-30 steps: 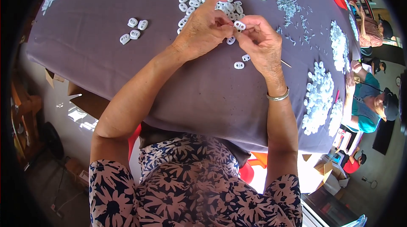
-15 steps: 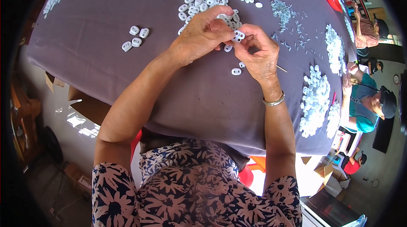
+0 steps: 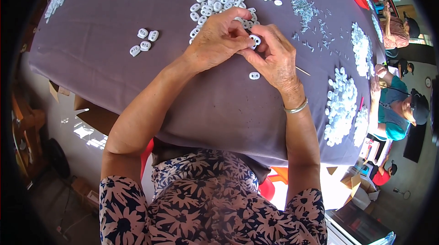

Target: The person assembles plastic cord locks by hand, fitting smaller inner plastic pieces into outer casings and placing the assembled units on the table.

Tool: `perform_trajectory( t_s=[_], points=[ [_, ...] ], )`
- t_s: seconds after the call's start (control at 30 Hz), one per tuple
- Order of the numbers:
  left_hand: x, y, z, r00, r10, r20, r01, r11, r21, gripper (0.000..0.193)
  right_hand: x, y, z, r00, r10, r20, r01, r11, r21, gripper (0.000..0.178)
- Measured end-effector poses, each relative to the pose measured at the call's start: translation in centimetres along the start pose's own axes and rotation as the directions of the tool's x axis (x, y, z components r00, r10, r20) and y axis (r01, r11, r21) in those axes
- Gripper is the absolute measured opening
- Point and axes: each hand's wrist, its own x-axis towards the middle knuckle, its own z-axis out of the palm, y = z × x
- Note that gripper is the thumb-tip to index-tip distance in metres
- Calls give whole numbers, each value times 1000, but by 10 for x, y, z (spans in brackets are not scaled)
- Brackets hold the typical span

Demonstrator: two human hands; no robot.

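Between the fingertips of both hands is a small white oval cord lock [image 3: 254, 40] with two holes, held just above the table. My right hand [image 3: 276, 57] pinches it between thumb and fingers. The thumb and bent fingers of my left hand [image 3: 215, 37] close against its left side; whether they grip a second small part is hidden. Beyond my left hand lies a heap of similar white cord locks [image 3: 217, 3]. A single cord lock [image 3: 254, 75] rests on the cloth just below my hands.
A small group of cord locks [image 3: 145, 46] lies to the left. Tiny metal pieces [image 3: 304, 12] are piled and scattered at the right. White part piles [image 3: 340, 105] line the right edge, near a thin stick [image 3: 302, 70]. A co-worker [image 3: 398, 107] sits at the right beside the dark tablecloth [image 3: 219, 107].
My right hand has shifted slightly left and turned, drawing its fingers closer to my left hand. The held cord lock is tilted differently and more covered by fingers. My left hand has barely moved.
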Motion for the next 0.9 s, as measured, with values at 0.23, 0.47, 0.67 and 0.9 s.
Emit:
perform_trajectory(
  t_s=[0.23,0.47,0.67,0.9],
  points=[
    [1,0,0,997,35,71,-38,998,46,28,-5,9,-5,981,-67,182,117,953,-280,30],
    [-1,11,5,997,-82,-2,82,996,43,19,-4,7,-3,983,-40,179,84,966,-244,31],
    [0,2,8,999,-41,3,41,998,-43,22,-7,9,-1,984,-44,172,79,977,-199,29],
    [-2,0,8,995,-95,13,96,982,-165,27,-7,10,-1,974,-51,223,90,981,-170,29]
  ],
)
